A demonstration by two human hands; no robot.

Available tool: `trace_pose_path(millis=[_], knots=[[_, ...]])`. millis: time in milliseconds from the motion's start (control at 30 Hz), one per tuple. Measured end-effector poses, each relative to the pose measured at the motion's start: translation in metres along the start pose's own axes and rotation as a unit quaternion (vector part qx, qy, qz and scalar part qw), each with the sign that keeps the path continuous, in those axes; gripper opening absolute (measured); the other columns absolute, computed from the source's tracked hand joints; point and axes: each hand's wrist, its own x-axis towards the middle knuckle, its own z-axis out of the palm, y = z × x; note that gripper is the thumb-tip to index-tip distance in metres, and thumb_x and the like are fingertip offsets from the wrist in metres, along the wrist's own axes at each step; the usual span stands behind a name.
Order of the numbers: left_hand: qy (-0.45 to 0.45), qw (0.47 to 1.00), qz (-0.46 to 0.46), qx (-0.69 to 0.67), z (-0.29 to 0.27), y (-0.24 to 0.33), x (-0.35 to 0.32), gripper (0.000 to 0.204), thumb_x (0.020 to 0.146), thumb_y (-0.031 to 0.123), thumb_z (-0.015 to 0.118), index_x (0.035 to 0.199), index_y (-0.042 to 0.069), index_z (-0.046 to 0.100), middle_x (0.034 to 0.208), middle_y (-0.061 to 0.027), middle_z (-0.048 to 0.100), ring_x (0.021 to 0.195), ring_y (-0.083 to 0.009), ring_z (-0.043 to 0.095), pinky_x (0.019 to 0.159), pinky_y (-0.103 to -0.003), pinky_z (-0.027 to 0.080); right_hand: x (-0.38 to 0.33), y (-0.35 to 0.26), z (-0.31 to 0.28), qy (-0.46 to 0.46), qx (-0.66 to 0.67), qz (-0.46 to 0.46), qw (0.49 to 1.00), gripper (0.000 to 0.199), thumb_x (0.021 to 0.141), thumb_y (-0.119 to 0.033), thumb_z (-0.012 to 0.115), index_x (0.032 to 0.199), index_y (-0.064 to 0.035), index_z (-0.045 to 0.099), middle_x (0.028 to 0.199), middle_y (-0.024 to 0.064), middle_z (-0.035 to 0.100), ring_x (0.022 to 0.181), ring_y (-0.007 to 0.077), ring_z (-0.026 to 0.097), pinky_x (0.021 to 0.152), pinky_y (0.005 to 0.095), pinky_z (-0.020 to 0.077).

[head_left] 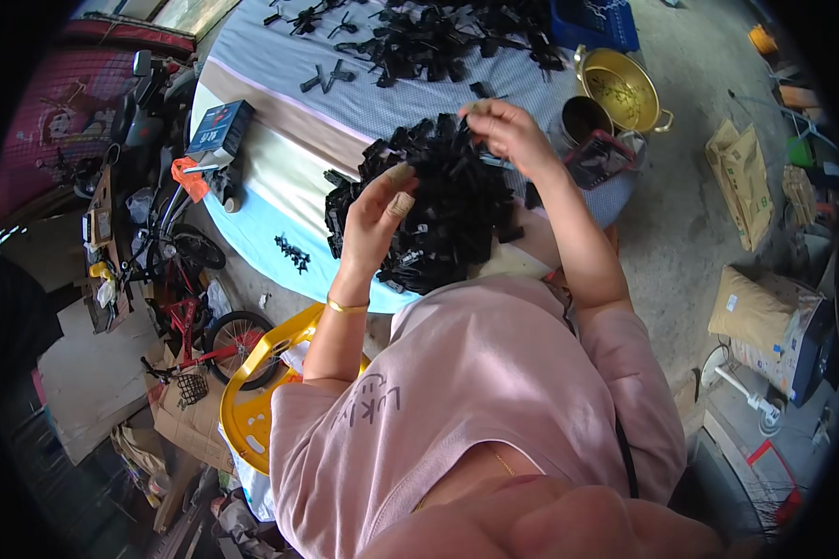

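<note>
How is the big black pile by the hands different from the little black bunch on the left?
The big pile covers far more tablecloth than the little bunch. The big pile is heaped; the little bunch looks sparse. The left hand and right hand are at the big pile; the little bunch lies untouched. Both are black.

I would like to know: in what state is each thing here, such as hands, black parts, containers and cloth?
Left hand: fingers bent; grip unclear
Right hand: thumb and fingers pinched together; grip unclear
Near black parts: heaped loosely
Far black parts: scattered and heaped
Gold pot: uncovered, pieces inside
Grey container: uncovered
Tablecloth: spread out
</note>
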Motion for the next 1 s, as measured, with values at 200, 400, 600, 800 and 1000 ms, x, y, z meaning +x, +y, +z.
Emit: trace_pose_path(millis=[200,400,600,800,1000], knots=[[-0.185,0.943,-0.147,-0.235,0.01,-0.009,-0.007,0.04,0.081,0.018,0.061,0.115,0.003,0.047,0.106,-0.0071,0.055,0.099,-0.0214,0.056,0.089,-0.034,0.045,-0.058,0.002,0.043,-0.14,-0.05,-0.062,0.987,0.014,0.085,-0.004,0.053,0.097,-0.0017,0.059,0.08,0.0015,0.061,0.064,0.0053,0.055,0.057,0.0182,0.0458],[-0.212,0.922,-0.136,-0.294,0.024,0.008,-0.039,0.055,0.08,0.013,0.06,0.128,0.006,0.032,0.114,-0.0135,0.049,0.106,-0.0273,0.051,0.091,-0.04,0.042,-0.093,0.009,0.065,-0.012,-0.153,-0.12,0.981,0.012,0.083,-0.002,0.054,0.093,0.0012,0.059,0.073,0.0013,0.06,0.058,0.0041,0.053,0.05,0.0177,0.0445],[-0.19,0.951,-0.109,-0.216,0.02,0.004,-0.048,0.095,0.057,0.003,0.078,0.134,0.007,0.023,0.119,-0.0124,0.047,0.109,-0.0251,0.049,0.092,-0.041,0.042,-0.099,0.021,0.085,0.07,-0.239,-0.205,0.947,0.009,0.077,0.0,0.056,0.085,0.0025,0.059,0.069,0.0071,0.059,0.056,0.0094,0.056,0.05,0.0219,0.044],[-0.172,0.975,-0.066,-0.123,0.026,0.009,-0.053,0.086,0.064,-0.004,0.072,0.135,0.007,0.024,0.115,-0.0082,0.049,0.099,-0.0175,0.053,0.086,-0.03,0.047,-0.1,0.025,0.09,0.092,-0.264,-0.241,0.929,0.01,0.075,0.002,0.056,0.085,0.0012,0.058,0.071,0.0095,0.059,0.057,0.0134,0.057,0.05,0.0243,0.0439],[-0.1,0.972,-0.097,-0.192,0.019,-0.001,-0.047,0.043,0.074,0.001,0.064,0.113,0.003,0.044,0.105,-0.0105,0.054,0.084,-0.0183,0.059,0.068,-0.029,0.053,-0.1,0.016,0.092,0.098,-0.299,-0.278,0.908,0.011,0.074,0.001,0.058,0.085,-0.0007,0.058,0.076,0.0068,0.057,0.053,0.0103,0.051,0.047,0.0214,0.04]])
